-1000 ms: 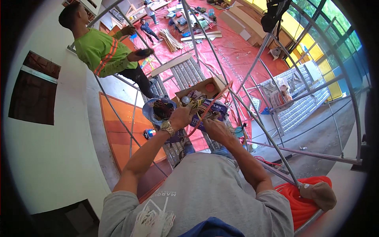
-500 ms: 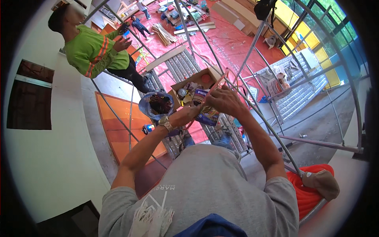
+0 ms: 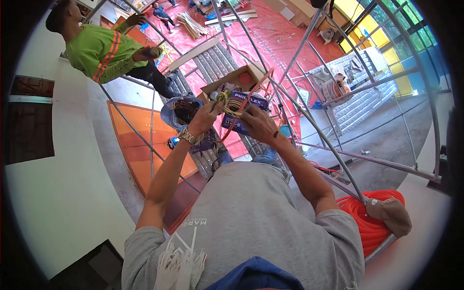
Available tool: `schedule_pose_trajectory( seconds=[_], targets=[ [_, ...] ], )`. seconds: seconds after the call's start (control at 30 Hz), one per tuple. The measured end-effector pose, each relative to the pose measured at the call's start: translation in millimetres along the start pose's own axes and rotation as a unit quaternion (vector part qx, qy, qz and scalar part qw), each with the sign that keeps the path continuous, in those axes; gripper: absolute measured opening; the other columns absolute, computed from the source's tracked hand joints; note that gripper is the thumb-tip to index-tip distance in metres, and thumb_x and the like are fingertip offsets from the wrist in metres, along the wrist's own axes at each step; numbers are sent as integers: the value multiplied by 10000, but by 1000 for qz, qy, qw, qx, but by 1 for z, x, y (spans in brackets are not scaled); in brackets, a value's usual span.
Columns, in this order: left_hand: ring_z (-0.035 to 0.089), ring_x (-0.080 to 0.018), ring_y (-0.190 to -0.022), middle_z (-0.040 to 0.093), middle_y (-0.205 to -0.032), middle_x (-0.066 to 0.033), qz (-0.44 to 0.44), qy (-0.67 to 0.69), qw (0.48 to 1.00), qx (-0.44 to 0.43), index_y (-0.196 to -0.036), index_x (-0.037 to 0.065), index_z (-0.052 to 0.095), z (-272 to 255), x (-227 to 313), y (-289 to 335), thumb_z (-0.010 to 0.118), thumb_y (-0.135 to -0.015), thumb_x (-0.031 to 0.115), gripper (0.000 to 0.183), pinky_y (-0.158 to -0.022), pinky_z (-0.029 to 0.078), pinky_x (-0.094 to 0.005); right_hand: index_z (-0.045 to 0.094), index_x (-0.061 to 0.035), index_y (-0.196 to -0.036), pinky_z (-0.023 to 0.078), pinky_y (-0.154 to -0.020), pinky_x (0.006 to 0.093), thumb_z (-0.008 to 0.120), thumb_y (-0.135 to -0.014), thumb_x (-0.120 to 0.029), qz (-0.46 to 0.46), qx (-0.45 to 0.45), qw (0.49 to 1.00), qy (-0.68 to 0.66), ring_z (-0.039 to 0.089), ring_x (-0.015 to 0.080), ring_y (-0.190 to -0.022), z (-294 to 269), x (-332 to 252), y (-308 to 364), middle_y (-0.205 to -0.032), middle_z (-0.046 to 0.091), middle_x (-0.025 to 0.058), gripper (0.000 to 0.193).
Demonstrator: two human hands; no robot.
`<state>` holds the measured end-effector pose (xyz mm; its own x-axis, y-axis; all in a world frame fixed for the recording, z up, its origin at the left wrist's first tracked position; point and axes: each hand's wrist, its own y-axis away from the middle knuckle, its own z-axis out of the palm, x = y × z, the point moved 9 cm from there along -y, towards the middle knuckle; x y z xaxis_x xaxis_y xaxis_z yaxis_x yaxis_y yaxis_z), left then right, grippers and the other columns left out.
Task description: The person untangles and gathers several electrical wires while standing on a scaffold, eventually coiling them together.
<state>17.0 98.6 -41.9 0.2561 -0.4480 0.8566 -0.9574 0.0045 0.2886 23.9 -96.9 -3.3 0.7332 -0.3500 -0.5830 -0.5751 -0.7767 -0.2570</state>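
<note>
My left hand (image 3: pixel 205 118), a metal watch at its wrist, pinches a bundle of thin yellow-green wires (image 3: pixel 224 98). On the other side of the bundle is my right hand (image 3: pixel 259 125), its fingers curled at the wires; they partly hide what they grip. An orange flexible tube (image 3: pixel 253 92) arches past my right fingers and bends down between my hands. Just beyond them is a purple and white box (image 3: pixel 256 100), partly covered by the wires and hands. An open cardboard box (image 3: pixel 210 88) with mixed small items stands behind it.
Metal scaffold tubes (image 3: pixel 309 113) cross around me, above perforated platforms (image 3: pixel 217 60). A bluish bag (image 3: pixel 170 116) with dark contents stands left. A co-worker in a green shirt (image 3: pixel 94 53) stands at far left. Coiled orange conduit (image 3: pixel 353 220) and a brown cap (image 3: pixel 389 216) are at right.
My hands have moved apart and slightly left, and the yellow-green wires now show between them. The orange tube now hangs in a bend. The co-worker's hands have spread.
</note>
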Motion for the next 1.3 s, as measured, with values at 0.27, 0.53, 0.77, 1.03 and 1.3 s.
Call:
schedule_pose_trajectory(
  seconds=[0.27,0.53,0.77,1.03,1.3],
  targets=[
    [450,-75,-678,527,-744,25,26,35,993,-109,-1021,2,662,24,41,9,507,-1096,466,495,-588,395,-292,466,-175,-1532,356,-1150,579,860,-774,-372,213,-25,976,-47,331,469,-1474,31,38,-11,-1531,422,260,877],
    [401,-41,-570,458,-686,64,-90,167,966,-173,-982,71,640,19,33,8,565,-1075,333,288,-492,314,-238,549,-19,-1312,531,-952,372,786,-908,-193,281,-132,729,-610,644,191,-1078,89,33,13,-1087,685,76,500],
    [345,-23,-525,406,-677,93,-156,309,905,-246,-956,130,576,34,39,23,572,-1066,284,189,-458,265,-226,483,-39,-1460,545,-919,435,756,-908,-207,102,-10,962,-254,695,321,-1084,44,25,-11,-1175,700,179,639],
    [617,-254,-701,604,-798,-95,66,-59,983,-163,-1143,16,602,9,29,6,569,-1062,296,293,-620,480,-378,661,-61,-1016,544,-760,467,687,-899,-184,68,-35,991,109,709,289,-951,-6,-18,11,-999,686,93,171],
    [684,-476,-889,678,-976,-293,160,-266,921,-237,-1280,19,536,55,39,12,560,-1057,269,336,-777,523,-520,710,-197,-1047,506,-916,387,731,-861,-173,-183,58,964,184,678,201,-1048,-78,-47,-26,-1099,696,17,189]
  ],
)
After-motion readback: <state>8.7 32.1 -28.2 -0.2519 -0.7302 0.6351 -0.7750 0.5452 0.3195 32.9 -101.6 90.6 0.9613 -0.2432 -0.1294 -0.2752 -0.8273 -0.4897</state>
